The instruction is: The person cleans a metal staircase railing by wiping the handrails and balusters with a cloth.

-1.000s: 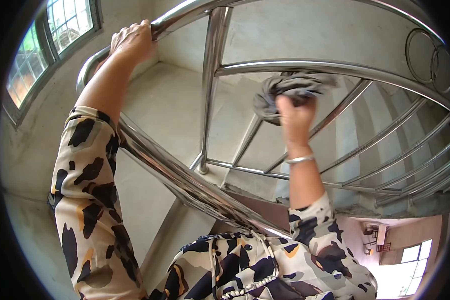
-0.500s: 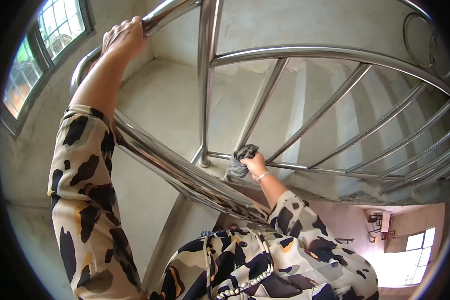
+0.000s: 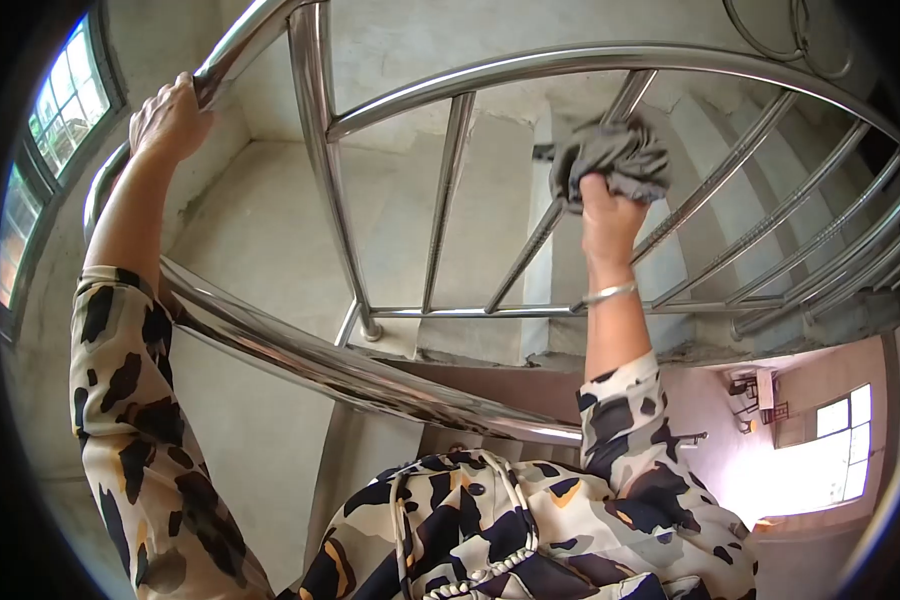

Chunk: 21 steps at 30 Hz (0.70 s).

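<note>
A bunched grey cloth (image 3: 615, 160) is gripped in my right hand (image 3: 610, 220), over the upper part of a metal baluster (image 3: 530, 250) of the stair railing. The cloth hides the stretch of bar behind it. A bracelet circles my right wrist. At the upper left, my left hand (image 3: 170, 120) is wrapped round the thick shiny handrail (image 3: 245, 45), fingers closed over its top. A stout upright post (image 3: 320, 150) stands between my two hands.
Beyond the balusters, concrete steps (image 3: 715, 135) climb to the right. A barred window (image 3: 70, 95) is at the left. Coiled cable (image 3: 800, 40) hangs at the upper right. Below on the right, a lower room shows chairs (image 3: 745, 385) and a bright window (image 3: 845, 440).
My right hand has moved with the cloth from a baluster's foot up and rightward to a neighbouring bar. The view has shifted somewhat; my left hand still grips the handrail.
</note>
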Motion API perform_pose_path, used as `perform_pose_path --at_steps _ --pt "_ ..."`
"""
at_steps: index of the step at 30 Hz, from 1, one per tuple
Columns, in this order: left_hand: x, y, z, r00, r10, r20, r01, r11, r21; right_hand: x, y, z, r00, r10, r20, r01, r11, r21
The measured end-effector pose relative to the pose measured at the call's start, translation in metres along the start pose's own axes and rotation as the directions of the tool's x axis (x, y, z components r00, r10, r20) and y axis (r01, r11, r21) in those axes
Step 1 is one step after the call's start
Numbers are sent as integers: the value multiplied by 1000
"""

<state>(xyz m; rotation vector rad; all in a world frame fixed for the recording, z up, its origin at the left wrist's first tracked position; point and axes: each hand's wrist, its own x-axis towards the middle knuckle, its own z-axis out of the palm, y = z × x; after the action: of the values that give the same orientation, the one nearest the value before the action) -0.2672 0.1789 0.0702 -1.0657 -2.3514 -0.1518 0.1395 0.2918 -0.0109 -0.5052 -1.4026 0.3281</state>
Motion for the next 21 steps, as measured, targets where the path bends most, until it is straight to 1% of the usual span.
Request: perform_pose_path --at_steps 1,2,3,4,5,6,7,8,10,11,12,13,14,15,17,18,20,21 --pt "1 0 -1 1000 8 15 -8 1000 -5 -15 2 -7 993 114 44 -113 993 -25" --pt "1 0 -1 1000 12 20 -12 1000 -3 -38 14 -18 959 253 130 -239 964 -113" --pt "0 1 -1 1000 3 17 -3 1000 -3 -66 35 -30 899 389 202 -348 914 -210" --pt "0 2 -2 1000 -10 12 10 1000 -4 -96 48 -36 872 434 228 -374 889 -265" --pt "0 4 -4 998 -27 48 26 1000 6 -137 78 -43 819 535 209 -399 792 -462" --pt "0 3 -4 998 -30 53 30 1000 6 -165 87 -43 781 585 221 -481 787 -386" --pt "-1 3 -3 999 -32 38 32 999 18 -197 114 -47 771 609 186 -497 758 -421" --pt "-1 4 -3 999 -30 22 29 999 33 -208 114 -47 766 615 185 -504 754 -421" --pt "-1 4 -4 999 -30 30 28 999 45 -221 117 -45 772 603 203 -532 787 -313" --pt "-2 4 -5 999 -31 35 29 999 38 -216 118 -47 802 523 289 -409 833 -372" --pt "-3 4 -7 999 -32 38 31 999 27 -215 117 -50 808 517 283 -406 836 -368" --pt "-2 3 -6 999 -28 34 27 999 17 -212 115 -54 737 632 240 -582 774 -251" --pt "0 1 -5 999 -30 15 30 1000 5 -205 116 -54 649 729 218 -723 680 -118" --pt "1 0 -4 999 -31 7 31 1000 5 -186 102 -47 708 674 210 -696 717 45" --pt "-5 4 -8 999 -41 5 41 999 -6 -133 78 -43 775 604 186 -620 784 40" --pt "-7 5 -9 999 -32 9 32 999 -14 -96 48 -39 821 541 180 -551 834 5" --pt "-6 5 -10 999 -35 8 35 999 -14 -32 6 -21 900 432 57 -436 892 121" --pt "-5 5 -11 999 -39 19 40 999 -11 -1 -11 -14 950 308 60 -313 940 136"
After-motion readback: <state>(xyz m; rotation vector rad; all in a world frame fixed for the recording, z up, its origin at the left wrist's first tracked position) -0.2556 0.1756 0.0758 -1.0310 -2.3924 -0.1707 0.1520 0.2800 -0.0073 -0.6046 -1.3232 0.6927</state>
